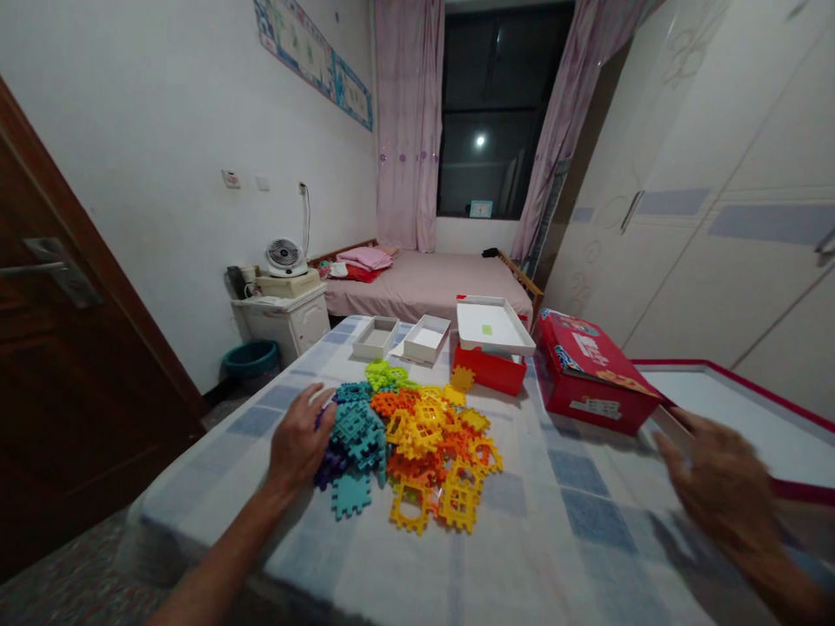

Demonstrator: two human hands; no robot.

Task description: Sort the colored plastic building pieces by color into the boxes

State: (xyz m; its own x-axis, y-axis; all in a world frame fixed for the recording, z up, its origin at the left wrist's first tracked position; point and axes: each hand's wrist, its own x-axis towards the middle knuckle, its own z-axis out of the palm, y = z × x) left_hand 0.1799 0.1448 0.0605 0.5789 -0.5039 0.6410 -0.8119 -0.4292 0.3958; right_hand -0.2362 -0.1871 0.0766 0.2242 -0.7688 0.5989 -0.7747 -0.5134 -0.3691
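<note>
A heap of toothed plastic building pieces lies on the table. Teal pieces (357, 428) make up its left part, with purple pieces (331, 465) below them. Yellow pieces (421, 426) and orange pieces (424, 465) fill the right part, and lime-green pieces (386, 376) sit at the back. My left hand (301, 439) rests against the heap's left side, fingers extended over purple and teal pieces; its fingertips are partly hidden. At the far right, my right hand (721, 478), blurred, has its thumb apart from its fingers, beside a large white tray with a red rim (737, 391).
Behind the heap stand two small white boxes (375, 337) and a red box (489, 369) with a white tray (492, 322) on top. A red carton (593, 369) stands right of them. A checked cloth (554, 539) covers the table; a bed (437, 278) lies beyond.
</note>
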